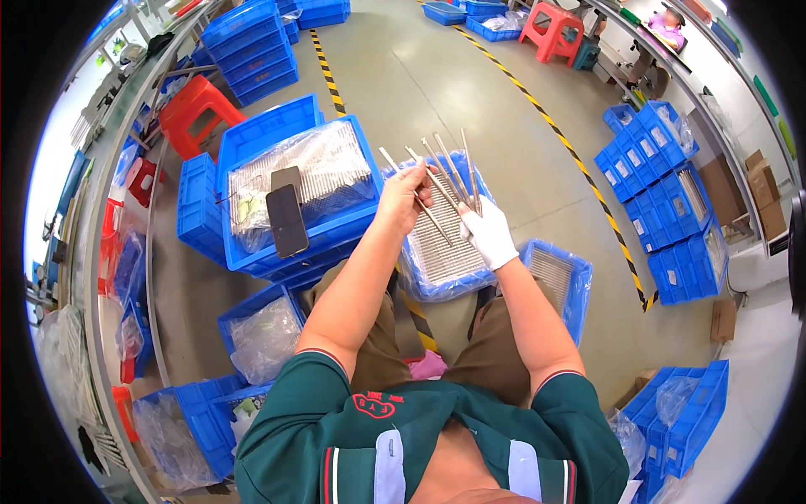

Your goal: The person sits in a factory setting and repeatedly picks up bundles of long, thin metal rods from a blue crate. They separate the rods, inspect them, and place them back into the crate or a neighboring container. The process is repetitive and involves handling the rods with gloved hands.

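L hand: bare L hand (405,197), fingers closed on a slim metal rod (435,224); its full grip part-hidden by knuckles.
R hand: gloved R hand (489,233), white, clamped on several metal rods (456,175) by their near ends; exact no. can't tell, they overlap.
L rod axis: long axis slants far-L to near-R; near end over the tray in view, far tip past my knuckles.
R rods axis: fanned, long axes pointing away from me; most lean fwd-L, rightmost nearly straight ahead. Leftmost passes close by my L fingers; contact can't tell.
Where: held up in front of me, above the blue lined tray (445,292); ht over it can't tell.
Tray rods: tray rods (441,265) lie side by side, axes approx L-R, across the held ones.
Edges: tray's far rim sits behind the fan, tips showing past it. L side, blue crate (336,228) w/ film-covered rods + dark phone (287,222), rim near my L forearm. R side, second tray (583,290) just beside.
Room: grey floor (525,181) runs fwd + R, out to striped tape (579,160); tightest on L, by crate.
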Available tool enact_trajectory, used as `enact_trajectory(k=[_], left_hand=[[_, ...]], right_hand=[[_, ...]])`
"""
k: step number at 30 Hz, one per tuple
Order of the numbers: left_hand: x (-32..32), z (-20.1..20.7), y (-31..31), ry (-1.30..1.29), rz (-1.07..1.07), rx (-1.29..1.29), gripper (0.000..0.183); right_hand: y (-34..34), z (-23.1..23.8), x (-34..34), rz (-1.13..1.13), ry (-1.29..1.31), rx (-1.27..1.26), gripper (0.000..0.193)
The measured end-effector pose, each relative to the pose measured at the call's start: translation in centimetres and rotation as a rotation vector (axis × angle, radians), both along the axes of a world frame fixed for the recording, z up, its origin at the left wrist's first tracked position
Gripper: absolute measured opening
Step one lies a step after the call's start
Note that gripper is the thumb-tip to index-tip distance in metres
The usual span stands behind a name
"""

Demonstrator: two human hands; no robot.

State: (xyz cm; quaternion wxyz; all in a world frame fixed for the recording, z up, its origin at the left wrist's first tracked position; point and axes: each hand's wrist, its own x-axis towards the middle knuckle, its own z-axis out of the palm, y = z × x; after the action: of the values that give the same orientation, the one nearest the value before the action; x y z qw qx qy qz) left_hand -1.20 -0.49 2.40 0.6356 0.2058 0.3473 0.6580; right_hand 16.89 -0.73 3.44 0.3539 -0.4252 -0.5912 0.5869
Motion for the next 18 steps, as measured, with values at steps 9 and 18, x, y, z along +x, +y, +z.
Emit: enact_trajectory(k=[9, 18], left_hand=[[2.2, 0.0, -0.9, -0.034, -0.144, 0.0, 0.024], [5.7, -0.3, -2.7, 0.121, -0.121, -0.038, 0.021]], right_hand=[[1.2, -1.5, 0.4, -0.093, -0.024, 0.072, 0.014], [0.4, -0.5, -0.4, -0.23, -0.097, 0.152, 0.022]])
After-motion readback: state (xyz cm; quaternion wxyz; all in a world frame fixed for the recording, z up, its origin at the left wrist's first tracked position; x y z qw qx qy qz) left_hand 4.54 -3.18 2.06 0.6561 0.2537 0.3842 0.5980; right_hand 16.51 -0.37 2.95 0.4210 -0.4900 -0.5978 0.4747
